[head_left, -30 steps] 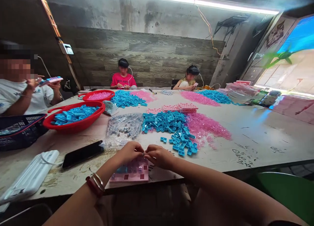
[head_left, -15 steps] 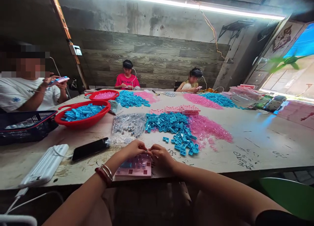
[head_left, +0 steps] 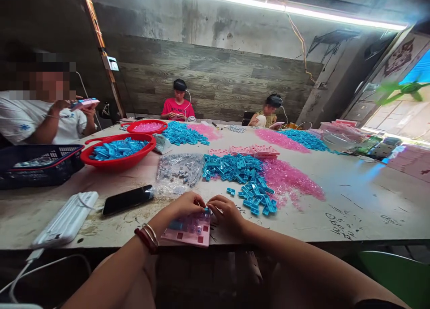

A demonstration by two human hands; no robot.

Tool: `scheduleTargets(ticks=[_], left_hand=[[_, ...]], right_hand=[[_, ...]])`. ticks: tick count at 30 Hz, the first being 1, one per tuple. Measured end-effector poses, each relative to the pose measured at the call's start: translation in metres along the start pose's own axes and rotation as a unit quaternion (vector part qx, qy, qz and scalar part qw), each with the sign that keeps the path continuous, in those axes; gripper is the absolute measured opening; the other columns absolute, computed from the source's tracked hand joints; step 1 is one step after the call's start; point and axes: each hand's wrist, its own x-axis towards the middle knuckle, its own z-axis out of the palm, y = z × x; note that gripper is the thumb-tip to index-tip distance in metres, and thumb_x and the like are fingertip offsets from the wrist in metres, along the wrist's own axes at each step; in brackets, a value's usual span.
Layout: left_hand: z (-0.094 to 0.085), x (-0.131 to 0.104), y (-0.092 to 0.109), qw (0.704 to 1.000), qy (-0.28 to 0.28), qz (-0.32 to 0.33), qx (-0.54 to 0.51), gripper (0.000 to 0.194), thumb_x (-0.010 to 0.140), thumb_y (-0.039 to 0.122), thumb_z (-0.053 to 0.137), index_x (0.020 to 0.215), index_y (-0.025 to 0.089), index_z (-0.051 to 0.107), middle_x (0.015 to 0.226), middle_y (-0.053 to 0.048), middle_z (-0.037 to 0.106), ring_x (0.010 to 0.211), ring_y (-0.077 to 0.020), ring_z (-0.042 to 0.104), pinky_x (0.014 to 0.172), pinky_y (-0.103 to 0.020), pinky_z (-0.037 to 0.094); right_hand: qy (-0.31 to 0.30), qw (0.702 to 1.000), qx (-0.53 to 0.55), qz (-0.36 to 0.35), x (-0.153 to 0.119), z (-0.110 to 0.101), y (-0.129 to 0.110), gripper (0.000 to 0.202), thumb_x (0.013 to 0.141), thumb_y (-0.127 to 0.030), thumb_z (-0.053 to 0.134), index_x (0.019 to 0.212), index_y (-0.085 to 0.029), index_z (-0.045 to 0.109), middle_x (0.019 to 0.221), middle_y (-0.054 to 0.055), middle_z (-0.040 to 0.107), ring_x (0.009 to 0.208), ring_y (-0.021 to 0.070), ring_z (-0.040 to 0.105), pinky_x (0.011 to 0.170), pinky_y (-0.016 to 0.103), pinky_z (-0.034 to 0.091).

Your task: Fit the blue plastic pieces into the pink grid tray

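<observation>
A pink plastic plate (head_left: 188, 238) with square openings lies at the table's front edge, with clear and blue pieces on its upper part. Over its far right corner, my left hand (head_left: 186, 205) and my right hand (head_left: 229, 214) meet in a pinch, fingers bent and fingertips nearly touching. Between them shows a small blue piece (head_left: 207, 209), partly covered by the fingers. My left palm hides the plate's far left part. Just beyond my hands is a pile of blue plastic pieces (head_left: 233, 167), beside a heap of small pink translucent pieces (head_left: 295, 179).
A clear bag of small parts (head_left: 178, 170), a black phone (head_left: 127, 200) and a white power bank (head_left: 65, 221) lie to the left. Behind them stand a red basket (head_left: 122, 162) of blue pieces and a dark basket (head_left: 40, 174). Several people sit around the table.
The view has shifted slightly, moving most things to the right in the picture. Both hands stay at the plate's corner; a blue piece now shows at their fingertips.
</observation>
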Motion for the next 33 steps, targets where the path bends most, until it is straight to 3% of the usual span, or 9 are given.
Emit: scheduleTargets(ticks=[9, 16, 25, 33], left_hand=[[0.002, -0.004, 0.007, 0.998, -0.001, -0.050, -0.026, 0.030, 0.066, 0.029, 0.057, 0.088, 0.012, 0.069, 0.075, -0.005, 0.067, 0.063, -0.0134, 0.056, 0.053, -0.020, 0.039], [0.006, -0.003, 0.010, 0.995, 0.011, -0.081, -0.065, 0.027, 0.065, 0.023, 0.060, 0.086, 0.010, 0.070, 0.070, -0.005, 0.066, 0.057, -0.0108, 0.052, 0.049, -0.019, 0.036], [0.004, -0.008, 0.011, 0.992, 0.007, -0.115, -0.046, 0.032, 0.066, 0.031, 0.063, 0.091, 0.013, 0.069, 0.056, 0.002, 0.055, 0.048, -0.0080, 0.043, 0.045, -0.019, 0.031], [0.005, -0.008, 0.005, 0.996, 0.009, -0.092, 0.018, 0.027, 0.068, 0.032, 0.061, 0.089, 0.016, 0.067, 0.063, 0.002, 0.056, 0.054, -0.0092, 0.047, 0.048, -0.019, 0.031]], right_hand=[[-0.023, 0.995, -0.034, -0.094, -0.006, -0.005, -0.007, 0.028, 0.089, -0.021, 0.041, 0.078, -0.017, 0.066, 0.072, 0.008, 0.063, 0.072, 0.0156, 0.057, 0.063, 0.027, 0.048], [-0.040, 0.997, -0.009, -0.062, -0.010, -0.007, -0.009, 0.030, 0.090, -0.022, 0.039, 0.081, -0.019, 0.067, 0.076, 0.008, 0.062, 0.071, 0.0157, 0.058, 0.063, 0.028, 0.048], [-0.050, 0.998, 0.041, 0.026, -0.011, -0.006, -0.021, 0.038, 0.092, -0.025, 0.032, 0.081, -0.021, 0.068, 0.082, 0.010, 0.062, 0.075, 0.0169, 0.060, 0.068, 0.029, 0.049], [-0.047, 0.999, 0.026, -0.002, -0.009, -0.005, -0.018, 0.038, 0.092, -0.026, 0.034, 0.078, -0.019, 0.068, 0.078, 0.010, 0.064, 0.074, 0.0168, 0.059, 0.067, 0.030, 0.048]])
